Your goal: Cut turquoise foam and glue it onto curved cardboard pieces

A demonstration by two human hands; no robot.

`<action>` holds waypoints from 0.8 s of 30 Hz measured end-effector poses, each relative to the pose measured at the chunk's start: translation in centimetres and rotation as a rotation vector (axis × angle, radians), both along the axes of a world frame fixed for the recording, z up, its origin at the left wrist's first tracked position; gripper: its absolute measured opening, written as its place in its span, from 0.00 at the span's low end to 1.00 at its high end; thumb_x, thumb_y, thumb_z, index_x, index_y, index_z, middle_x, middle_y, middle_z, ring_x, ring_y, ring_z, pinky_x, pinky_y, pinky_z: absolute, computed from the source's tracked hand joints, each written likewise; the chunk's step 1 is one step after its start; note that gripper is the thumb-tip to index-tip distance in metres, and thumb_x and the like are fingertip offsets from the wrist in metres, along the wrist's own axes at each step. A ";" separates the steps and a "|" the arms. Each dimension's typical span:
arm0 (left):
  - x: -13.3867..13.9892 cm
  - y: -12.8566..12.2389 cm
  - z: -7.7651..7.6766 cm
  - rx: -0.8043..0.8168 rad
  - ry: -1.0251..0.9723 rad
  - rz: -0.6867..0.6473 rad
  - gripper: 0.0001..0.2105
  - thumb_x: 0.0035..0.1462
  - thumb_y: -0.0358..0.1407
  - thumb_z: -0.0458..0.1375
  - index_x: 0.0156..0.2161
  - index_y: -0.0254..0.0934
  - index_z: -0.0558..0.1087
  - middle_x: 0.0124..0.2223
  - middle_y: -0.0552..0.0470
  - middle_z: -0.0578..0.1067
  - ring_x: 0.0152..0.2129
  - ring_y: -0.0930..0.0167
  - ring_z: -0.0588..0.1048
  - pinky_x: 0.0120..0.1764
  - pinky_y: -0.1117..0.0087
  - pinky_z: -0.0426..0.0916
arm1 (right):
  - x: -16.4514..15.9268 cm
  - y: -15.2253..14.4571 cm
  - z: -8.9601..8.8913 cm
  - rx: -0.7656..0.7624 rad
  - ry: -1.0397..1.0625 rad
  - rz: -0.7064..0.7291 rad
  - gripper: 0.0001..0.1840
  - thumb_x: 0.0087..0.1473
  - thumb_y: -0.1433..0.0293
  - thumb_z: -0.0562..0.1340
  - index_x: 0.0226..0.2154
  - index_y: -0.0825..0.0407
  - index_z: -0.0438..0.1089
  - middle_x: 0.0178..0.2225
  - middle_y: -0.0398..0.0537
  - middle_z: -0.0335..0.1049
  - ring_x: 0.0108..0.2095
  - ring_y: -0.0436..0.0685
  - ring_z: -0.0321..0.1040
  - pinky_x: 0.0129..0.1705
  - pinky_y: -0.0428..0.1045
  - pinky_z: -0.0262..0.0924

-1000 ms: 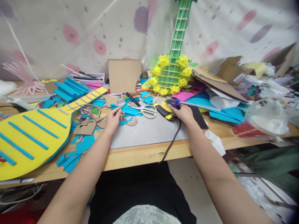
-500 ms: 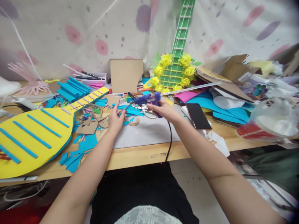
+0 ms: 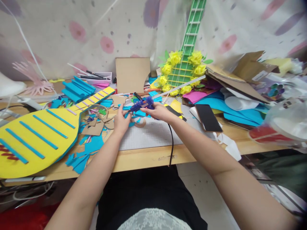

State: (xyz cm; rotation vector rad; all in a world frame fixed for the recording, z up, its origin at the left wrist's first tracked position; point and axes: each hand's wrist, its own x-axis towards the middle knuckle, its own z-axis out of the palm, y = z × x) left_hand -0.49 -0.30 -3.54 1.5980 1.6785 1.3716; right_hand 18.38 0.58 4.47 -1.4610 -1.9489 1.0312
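Observation:
My right hand is wrapped round a blue hot glue gun, a long white glue stick jutting from its back end. The gun's nozzle points left, right at the fingers of my left hand. That hand is closed in a pinch on a narrow blue strip, mostly hidden by the fingers and nozzle. Blue scraps and a curved cardboard piece lie on the grey cutting mat below. To the left lies a yellow guitar-shaped cutout with blue bars.
A green paper guitar ringed with yellow flowers leans at the back beside a cardboard sheet. A phone lies right of my right arm, a plastic-covered tub further right. The gun's black cord hangs over the table edge.
My right hand has brought the glue gun left and slightly down, so its nozzle now meets my left fingers. A dark yellow-marked item shows behind my right wrist. The view has shifted slightly.

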 end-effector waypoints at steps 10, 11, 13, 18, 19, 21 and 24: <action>-0.1 0.1 -0.4 -0.013 -0.078 -0.005 0.34 0.50 0.31 0.60 0.63 0.36 0.55 0.38 0.48 0.79 0.34 0.70 0.77 0.42 0.68 0.69 | 0.1 0.0 0.2 -0.003 -0.026 -0.021 0.25 0.46 0.50 0.61 0.37 0.54 0.70 0.16 0.39 0.62 0.15 0.46 0.55 0.18 0.44 0.48; -0.1 0.1 -0.4 -0.016 -0.079 -0.004 0.35 0.50 0.31 0.60 0.63 0.36 0.55 0.39 0.48 0.79 0.34 0.70 0.77 0.42 0.69 0.69 | 0.1 0.0 0.3 -0.004 -0.029 -0.022 0.25 0.46 0.50 0.61 0.37 0.54 0.70 0.16 0.39 0.62 0.15 0.46 0.55 0.18 0.43 0.48; 0.0 0.0 -0.3 -0.022 -0.074 -0.002 0.35 0.50 0.31 0.60 0.63 0.36 0.55 0.39 0.47 0.79 0.35 0.69 0.77 0.42 0.69 0.69 | 0.1 -0.1 0.4 0.003 -0.042 -0.020 0.25 0.46 0.50 0.61 0.36 0.55 0.70 0.15 0.39 0.62 0.15 0.45 0.55 0.18 0.43 0.48; 0.0 -0.2 0.3 -0.042 -0.028 0.014 0.35 0.49 0.32 0.60 0.63 0.36 0.55 0.40 0.47 0.79 0.37 0.68 0.77 0.43 0.69 0.68 | 0.0 -0.1 0.5 0.007 -0.070 0.007 0.25 0.46 0.49 0.61 0.33 0.55 0.70 0.16 0.40 0.61 0.16 0.46 0.55 0.19 0.43 0.49; 0.1 -0.3 0.4 -0.048 -0.013 0.024 0.35 0.49 0.32 0.60 0.62 0.36 0.56 0.41 0.47 0.79 0.38 0.68 0.77 0.43 0.69 0.68 | -0.1 -0.1 0.5 0.012 -0.072 0.016 0.25 0.47 0.50 0.61 0.34 0.55 0.70 0.16 0.40 0.62 0.17 0.46 0.56 0.19 0.44 0.49; 0.1 -0.4 0.6 -0.054 0.016 0.043 0.35 0.49 0.32 0.60 0.62 0.35 0.56 0.41 0.46 0.79 0.40 0.68 0.76 0.44 0.69 0.67 | -0.1 -0.1 0.5 0.027 -0.074 0.036 0.25 0.47 0.49 0.61 0.35 0.55 0.71 0.17 0.40 0.62 0.18 0.46 0.57 0.21 0.44 0.50; 0.2 -0.5 1.0 -0.049 0.043 0.054 0.34 0.48 0.30 0.60 0.62 0.34 0.57 0.39 0.46 0.79 0.40 0.68 0.76 0.44 0.69 0.67 | -0.2 0.0 0.3 0.028 -0.075 0.056 0.26 0.46 0.48 0.60 0.34 0.55 0.71 0.17 0.41 0.63 0.19 0.47 0.57 0.21 0.44 0.51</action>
